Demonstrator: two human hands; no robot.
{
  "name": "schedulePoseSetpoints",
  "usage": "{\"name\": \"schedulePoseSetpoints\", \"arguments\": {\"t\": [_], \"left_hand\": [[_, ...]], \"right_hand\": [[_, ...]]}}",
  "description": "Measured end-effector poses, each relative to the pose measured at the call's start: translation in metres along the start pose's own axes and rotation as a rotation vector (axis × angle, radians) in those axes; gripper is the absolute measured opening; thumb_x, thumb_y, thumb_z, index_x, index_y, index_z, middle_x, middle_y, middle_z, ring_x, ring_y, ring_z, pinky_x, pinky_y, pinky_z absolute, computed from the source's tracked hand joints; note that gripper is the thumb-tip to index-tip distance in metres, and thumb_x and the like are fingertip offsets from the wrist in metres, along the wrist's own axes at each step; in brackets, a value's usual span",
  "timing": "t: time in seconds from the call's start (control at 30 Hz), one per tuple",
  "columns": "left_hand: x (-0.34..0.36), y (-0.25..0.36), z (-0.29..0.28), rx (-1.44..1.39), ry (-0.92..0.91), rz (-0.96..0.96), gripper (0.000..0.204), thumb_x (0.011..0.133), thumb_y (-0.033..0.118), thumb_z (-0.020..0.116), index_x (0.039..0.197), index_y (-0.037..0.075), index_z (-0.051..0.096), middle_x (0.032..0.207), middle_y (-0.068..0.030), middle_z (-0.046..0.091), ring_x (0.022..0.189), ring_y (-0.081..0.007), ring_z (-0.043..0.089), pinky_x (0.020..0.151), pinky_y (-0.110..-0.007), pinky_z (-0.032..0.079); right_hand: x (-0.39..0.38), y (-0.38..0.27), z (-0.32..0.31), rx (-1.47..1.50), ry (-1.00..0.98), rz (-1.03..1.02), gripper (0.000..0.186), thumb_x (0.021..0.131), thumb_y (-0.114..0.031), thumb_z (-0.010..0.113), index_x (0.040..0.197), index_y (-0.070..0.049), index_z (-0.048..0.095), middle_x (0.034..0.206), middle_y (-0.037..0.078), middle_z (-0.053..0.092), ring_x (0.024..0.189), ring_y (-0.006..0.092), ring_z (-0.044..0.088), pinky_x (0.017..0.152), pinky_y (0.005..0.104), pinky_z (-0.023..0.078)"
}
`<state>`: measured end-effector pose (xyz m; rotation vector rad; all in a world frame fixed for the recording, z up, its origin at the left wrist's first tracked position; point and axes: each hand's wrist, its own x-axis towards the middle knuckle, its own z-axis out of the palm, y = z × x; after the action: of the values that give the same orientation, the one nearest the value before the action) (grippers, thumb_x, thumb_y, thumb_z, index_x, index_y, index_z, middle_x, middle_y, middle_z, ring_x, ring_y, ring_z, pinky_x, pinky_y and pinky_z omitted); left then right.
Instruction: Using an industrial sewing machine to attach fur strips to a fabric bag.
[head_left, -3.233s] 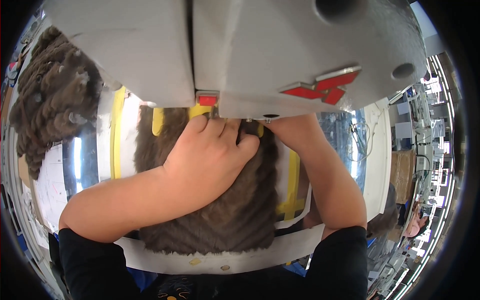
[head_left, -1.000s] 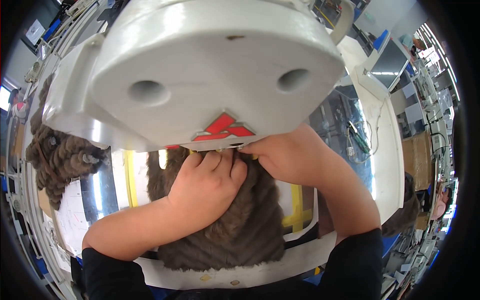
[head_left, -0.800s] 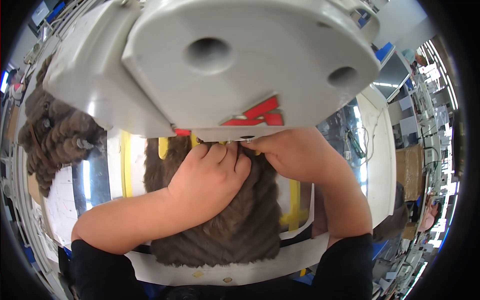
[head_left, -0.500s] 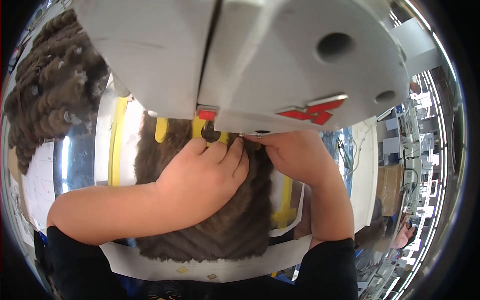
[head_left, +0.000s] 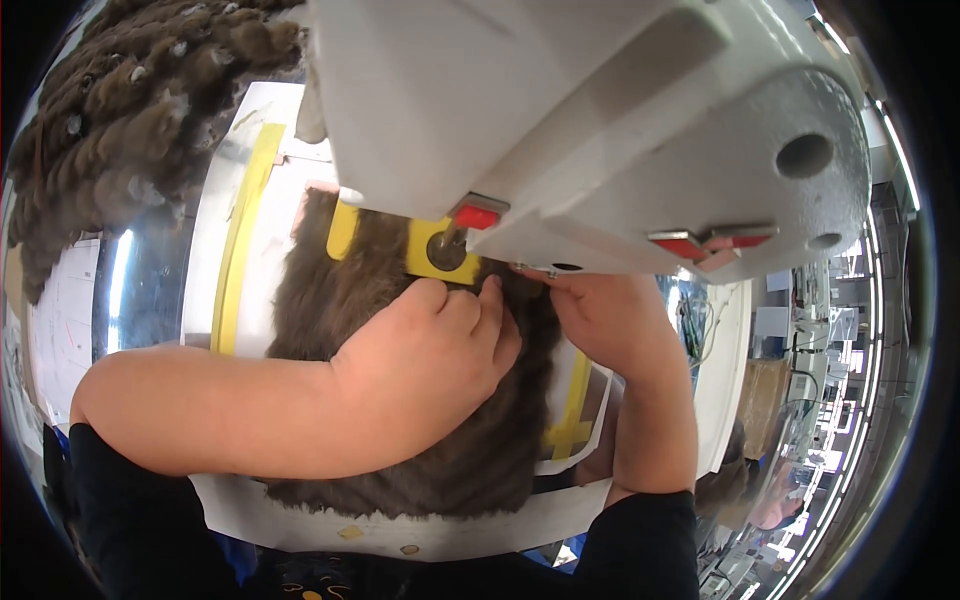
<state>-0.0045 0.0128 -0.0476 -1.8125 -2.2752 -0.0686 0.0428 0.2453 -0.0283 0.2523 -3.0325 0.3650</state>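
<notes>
Viewpoint has shifted. Half-curled left hand [head_left: 430, 345] rests on fur [head_left: 470, 455] reaching toward the tabletop's [head_left: 460, 540] near edge; right hand's [head_left: 612, 318] grip I cannot tell. Work under machine [head_left: 600, 150] looks unfinished.

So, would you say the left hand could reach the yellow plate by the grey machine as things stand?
Probably yes: the left hand rests on the brown fur, its fingers close to the yellow plate, and nothing seems to block them.

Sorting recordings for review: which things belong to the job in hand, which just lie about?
In the job:
brown fur piece, under the left hand
grey machine, overhanging the fur
yellow plate
right hand, partly hidden

Apparently lying about:
fur pile, upper left
cardboard box
paper sheet, far left
</notes>
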Motion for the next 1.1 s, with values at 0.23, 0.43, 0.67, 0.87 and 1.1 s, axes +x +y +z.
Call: {"name": "schedulePoseSetpoints", "arguments": {"t": [0.23,0.43,0.67,0.87,1.1], "left_hand": [[0.004,-0.004,0.001,-0.005,-0.021,-0.014,0.045,0.083,0.022,0.061,0.125,0.006,0.067,0.134,-0.0154,0.068,0.085,-0.0164,0.058,0.076,-0.030,0.045],[0.008,-0.010,0.008,-0.004,0.026,-0.040,0.043,0.083,0.020,0.061,0.123,0.006,0.067,0.125,-0.0118,0.069,0.088,-0.0173,0.060,0.077,-0.031,0.046],[0.010,-0.012,0.012,-0.015,0.054,-0.055,0.042,0.085,0.020,0.060,0.123,0.003,0.068,0.116,-0.0083,0.070,0.093,-0.0181,0.062,0.080,-0.031,0.046],[0.007,-0.018,0.004,-0.026,-0.069,-0.057,0.042,0.085,0.020,0.061,0.122,0.002,0.069,0.119,-0.0100,0.070,0.094,-0.0185,0.063,0.081,-0.032,0.047],[0.003,-0.027,0.000,0.041,-0.054,-0.034,0.046,0.080,0.017,0.062,0.122,0.000,0.067,0.128,-0.0145,0.068,0.087,-0.0192,0.064,0.078,-0.031,0.049]], "right_hand": [[0.005,-0.002,-0.007,-0.037,-0.093,0.101,0.020,0.082,-0.003,0.062,0.098,-0.003,0.075,0.092,0.019,0.071,0.086,0.0420,0.067,0.075,0.0457,0.054],[0.009,0.005,0.001,-0.011,0.034,0.059,0.021,0.084,-0.005,0.064,0.104,-0.002,0.072,0.099,0.021,0.071,0.093,0.0448,0.065,0.079,0.0468,0.053],[0.012,0.014,0.002,-0.021,0.018,0.064,0.025,0.085,-0.005,0.063,0.109,-0.003,0.071,0.102,0.021,0.072,0.096,0.0448,0.065,0.082,0.0476,0.053],[0.019,0.012,0.009,0.003,0.041,0.059,0.022,0.087,-0.007,0.064,0.107,-0.006,0.073,0.102,0.017,0.073,0.096,0.0395,0.068,0.081,0.0463,0.054],[0.024,0.017,0.012,0.105,0.074,-0.001,0.027,0.088,-0.007,0.065,0.115,-0.003,0.072,0.109,0.021,0.073,0.105,0.0393,0.068,0.089,0.0438,0.053]]}}
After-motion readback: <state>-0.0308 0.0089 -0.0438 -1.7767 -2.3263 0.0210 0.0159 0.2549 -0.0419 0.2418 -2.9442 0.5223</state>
